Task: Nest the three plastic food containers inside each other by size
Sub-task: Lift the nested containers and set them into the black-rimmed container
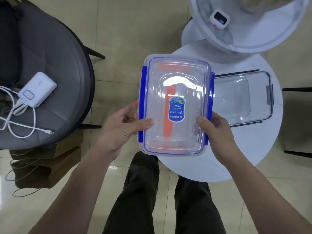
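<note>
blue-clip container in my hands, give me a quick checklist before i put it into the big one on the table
1. Grip: left hand and right hand each hold a long side of the blue-clip container, thumbs on the lid. Ok.
2. Smaller container inside: an orange-trimmed container shows through the clear lid. Ok.
3. Blue clips latched: they lie flat along both sides, but locking cannot be seen. Cannot tell.
4. Large clear container open: sits lidless on the white round table. Ok.
5. Large one empty: nothing visible inside. Ok.
6. Fit: the large one is partly hidden behind the held one. Cannot tell.
</note>
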### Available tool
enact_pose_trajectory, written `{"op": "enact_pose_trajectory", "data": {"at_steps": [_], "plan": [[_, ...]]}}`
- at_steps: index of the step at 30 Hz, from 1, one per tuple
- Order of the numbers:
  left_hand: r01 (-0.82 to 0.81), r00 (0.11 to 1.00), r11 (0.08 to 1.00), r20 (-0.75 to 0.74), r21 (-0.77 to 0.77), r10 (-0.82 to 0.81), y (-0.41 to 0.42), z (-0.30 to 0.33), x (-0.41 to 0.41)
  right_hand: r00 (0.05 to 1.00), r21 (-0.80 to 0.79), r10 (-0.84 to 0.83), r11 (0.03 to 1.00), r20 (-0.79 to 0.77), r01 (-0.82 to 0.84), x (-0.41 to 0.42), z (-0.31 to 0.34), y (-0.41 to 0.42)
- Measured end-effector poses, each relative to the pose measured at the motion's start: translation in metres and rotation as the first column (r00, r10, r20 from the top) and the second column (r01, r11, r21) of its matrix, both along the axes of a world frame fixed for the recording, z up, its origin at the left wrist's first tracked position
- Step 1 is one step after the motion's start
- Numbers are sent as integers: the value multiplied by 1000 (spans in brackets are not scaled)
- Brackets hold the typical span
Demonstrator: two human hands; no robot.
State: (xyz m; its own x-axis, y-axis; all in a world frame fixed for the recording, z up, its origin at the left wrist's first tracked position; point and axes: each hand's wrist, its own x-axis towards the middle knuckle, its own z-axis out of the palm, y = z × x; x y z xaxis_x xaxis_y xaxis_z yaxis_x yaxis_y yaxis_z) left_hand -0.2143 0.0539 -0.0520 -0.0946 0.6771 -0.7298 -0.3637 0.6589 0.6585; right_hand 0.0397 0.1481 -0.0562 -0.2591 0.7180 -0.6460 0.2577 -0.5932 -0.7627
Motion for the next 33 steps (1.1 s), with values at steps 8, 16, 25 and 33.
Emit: {"op": "enact_pose_trajectory", "data": {"at_steps": [8, 16, 25, 33], "plan": [[-9, 1000, 1000, -17, 3, 9, 8, 36, 15, 1000, 11, -3, 1000, -11, 3, 14, 39, 10], [35, 999, 999, -39, 19, -35, 30, 45, 44, 998, 37, -54, 998, -20, 54, 47, 51, 22], [68, 996, 998, -54, 12, -68, 56, 46, 81, 993, 45, -116, 992, -18, 116, 84, 51, 34], [116, 991, 993, -61, -17, -117, 84, 42, 121, 988, 38, -151, 988, 14, 150, 124, 50, 47]]}}
